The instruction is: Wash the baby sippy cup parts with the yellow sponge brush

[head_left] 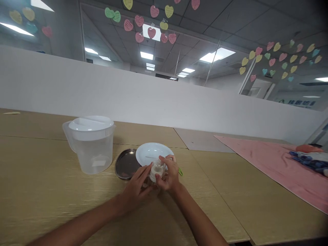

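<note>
Both hands are at a small bottle with a clear, dome-like top and a whitish collar, in front of the white plate. My right hand is closed round its upper part, thumb on the near side and fingers over the top and far side. My left hand wraps the lower left of the bottle, fingers pointing forward along it. The bottle's lower part is mostly hidden by the hands. Behind it lies the oval white plate with a thin line or stick on it. A dark metal tray lies just left, partly under the plate's edge.
A clear plastic pitcher with a white lid stands on the left of the wooden table. A green item pokes out right of my right hand. A pink cloth with dark blue fabric covers the right. A low white wall runs behind.
</note>
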`<move>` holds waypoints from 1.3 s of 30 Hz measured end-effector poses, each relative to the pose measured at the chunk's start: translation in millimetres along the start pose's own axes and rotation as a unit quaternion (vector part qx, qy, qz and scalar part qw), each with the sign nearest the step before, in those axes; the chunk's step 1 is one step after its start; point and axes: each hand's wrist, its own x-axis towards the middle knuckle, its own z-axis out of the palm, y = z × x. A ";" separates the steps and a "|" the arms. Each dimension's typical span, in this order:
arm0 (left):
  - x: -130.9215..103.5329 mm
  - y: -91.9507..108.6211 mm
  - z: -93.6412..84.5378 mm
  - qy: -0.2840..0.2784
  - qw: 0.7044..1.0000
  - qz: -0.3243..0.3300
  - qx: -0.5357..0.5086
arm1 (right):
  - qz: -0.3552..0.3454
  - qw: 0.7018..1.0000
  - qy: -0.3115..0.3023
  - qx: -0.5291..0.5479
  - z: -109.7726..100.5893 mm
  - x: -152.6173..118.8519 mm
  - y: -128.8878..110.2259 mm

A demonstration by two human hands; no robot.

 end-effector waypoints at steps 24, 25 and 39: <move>-2.1 -9.9 4.0 0.016 0.999 0.036 0.013 | 0.072 0.995 -0.055 0.035 -14.2 -1.5 9.3; -1.4 -9.5 3.1 0.012 0.999 0.032 -0.002 | 0.093 0.993 -0.055 0.047 -14.9 -1.3 9.0; 5.8 -2.0 -5.1 -0.015 1.000 0.000 0.015 | 0.046 0.994 -0.099 -0.016 -11.8 6.1 -1.6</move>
